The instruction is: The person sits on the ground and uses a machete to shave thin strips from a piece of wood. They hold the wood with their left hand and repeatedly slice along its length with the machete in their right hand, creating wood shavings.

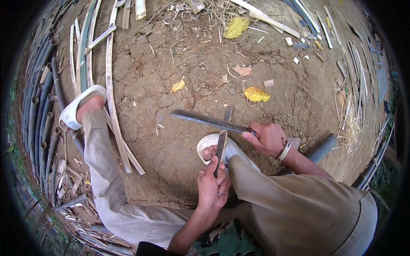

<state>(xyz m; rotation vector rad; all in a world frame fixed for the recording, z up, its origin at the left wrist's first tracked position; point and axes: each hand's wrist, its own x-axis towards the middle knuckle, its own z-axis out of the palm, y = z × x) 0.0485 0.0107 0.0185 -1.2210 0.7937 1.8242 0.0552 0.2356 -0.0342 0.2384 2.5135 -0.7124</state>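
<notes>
Right hand (270, 138) gripping long blade (205, 121), left hand (210, 185) clasping dark strip (221, 148), cracked dirt ground (149, 89), piled bamboo poles (32, 123)

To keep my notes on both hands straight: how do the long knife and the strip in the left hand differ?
The knife lies nearly crosswise in the picture; the strip points up, away from the body. The right hand grips the knife, the left hand the strip. The knife's blade is gray; the strip is dark with a pale edge. Both are narrow, and they cross in view.
</notes>
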